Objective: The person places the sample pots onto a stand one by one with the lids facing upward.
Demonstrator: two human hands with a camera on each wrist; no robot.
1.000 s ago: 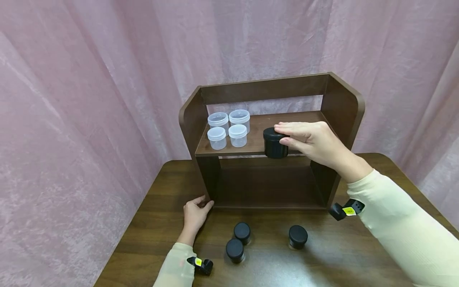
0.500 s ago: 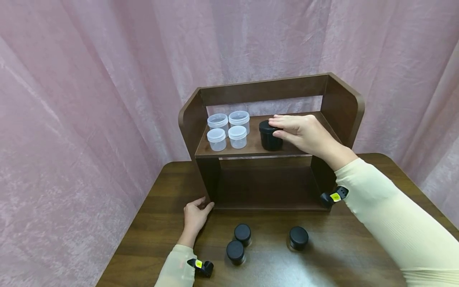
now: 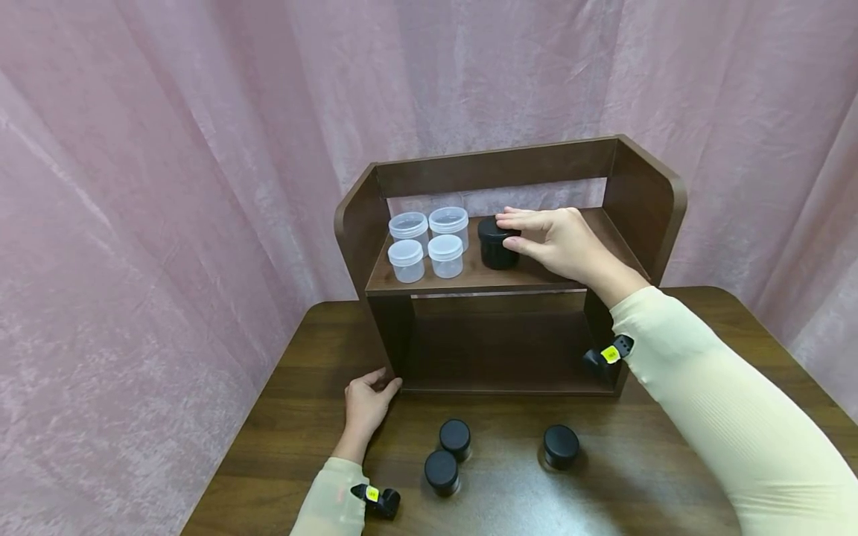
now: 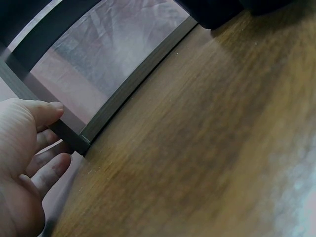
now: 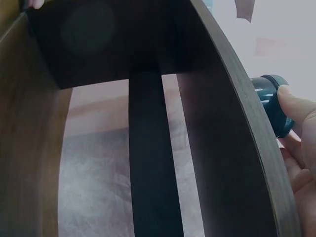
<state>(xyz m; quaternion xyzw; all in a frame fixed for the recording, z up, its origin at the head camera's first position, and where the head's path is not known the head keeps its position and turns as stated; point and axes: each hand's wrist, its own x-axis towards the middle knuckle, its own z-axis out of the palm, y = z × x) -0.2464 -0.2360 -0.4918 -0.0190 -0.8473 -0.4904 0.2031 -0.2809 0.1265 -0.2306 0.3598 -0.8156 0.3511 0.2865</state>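
On the upper board of a brown wooden shelf (image 3: pixel 496 280), my right hand (image 3: pixel 570 246) grips a black lidded jar (image 3: pixel 497 249) by its lid, thumb at the near side and fingers across the top. The right wrist view shows the same jar (image 5: pixel 269 101) upright beyond the board's edge, thumb pressed on it. My left hand (image 3: pixel 365 406) holds the shelf's lower left front corner; in the left wrist view the thumb and fingers of this hand (image 4: pixel 29 153) lie on either side of the side panel. Several translucent white-lidded cups (image 3: pixel 446 257) stand left of the black jar.
Two small black-lidded jars (image 3: pixel 442 472) stand close together on the wooden table (image 3: pixel 281 461) before the shelf. Another black-lidded jar (image 3: pixel 560 447) stands farther right. The shelf's right side panel (image 3: pixel 646 201) rises beside my right arm. A pink curtain (image 3: pixel 201 186) hangs behind.
My right hand has carried the black jar from in front of the upper board's edge back and left onto that board, nearer the white-lidded cups. The left hand stays at the shelf corner.
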